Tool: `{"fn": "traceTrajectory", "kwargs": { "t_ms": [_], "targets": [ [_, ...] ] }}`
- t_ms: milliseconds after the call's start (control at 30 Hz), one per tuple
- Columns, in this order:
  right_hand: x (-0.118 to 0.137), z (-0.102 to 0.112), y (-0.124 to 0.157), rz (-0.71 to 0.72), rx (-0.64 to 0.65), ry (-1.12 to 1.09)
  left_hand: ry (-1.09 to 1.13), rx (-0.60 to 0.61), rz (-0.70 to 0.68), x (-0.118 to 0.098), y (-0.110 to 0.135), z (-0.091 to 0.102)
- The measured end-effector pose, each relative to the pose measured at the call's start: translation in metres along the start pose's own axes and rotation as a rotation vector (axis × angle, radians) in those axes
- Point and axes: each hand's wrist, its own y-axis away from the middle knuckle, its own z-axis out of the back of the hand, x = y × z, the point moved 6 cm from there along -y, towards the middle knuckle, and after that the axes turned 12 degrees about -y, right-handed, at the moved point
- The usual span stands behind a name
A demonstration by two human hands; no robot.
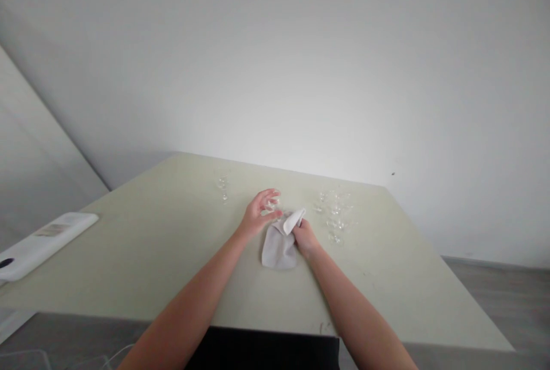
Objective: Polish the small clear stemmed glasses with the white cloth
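My left hand (260, 211) has its fingers curled round the bowl of a small clear stemmed glass (271, 203), held above the middle of the table. In my right hand (305, 237) is a light grey cloth (280, 247), bunched at the top and hanging down in front. The cloth's upper fold covers the lower part of the glass, so I cannot tell whether the right fingers grip the stem through it. A single stemmed glass (223, 184) stands to the left of my left hand. Several more stemmed glasses (336, 209) are grouped just right of my right hand.
The pale green table (172, 255) reaches back to a white wall (301, 72). A long white object (47, 244) with a label lies along the table's left edge. Below the right edge shows grey wood-look floor (494, 290).
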Motion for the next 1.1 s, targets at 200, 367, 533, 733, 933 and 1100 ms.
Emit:
{"fn": "traceTrajectory", "kwargs": {
  "t_ms": [200, 367, 533, 733, 933, 1100],
  "targets": [
    [0.015, -0.008, 0.009, -0.036, 0.035, 0.14, -0.213, 0.025, -0.118, -0.017, 0.007, 0.0],
    [0.022, -0.038, 0.026, -0.066, 0.448, 0.232, -0.169, -0.08, -0.13, -0.027, 0.0, -0.001],
    [0.021, -0.046, 0.028, 0.056, 0.596, 0.411, -0.131, 0.145, -0.09, -0.037, -0.021, -0.049],
    [0.021, -0.047, 0.025, 0.095, 0.628, 0.346, -0.499, 0.22, -0.076, -0.021, -0.042, -0.102],
    [0.018, -0.041, 0.021, 0.088, 0.55, 0.455, -0.463, 0.211, -0.034, -0.01, -0.042, -0.126],
    [0.017, -0.039, 0.013, 0.115, 0.498, 0.53, -0.653, 0.202, -0.053, -0.02, -0.039, -0.134]
  ]
}}
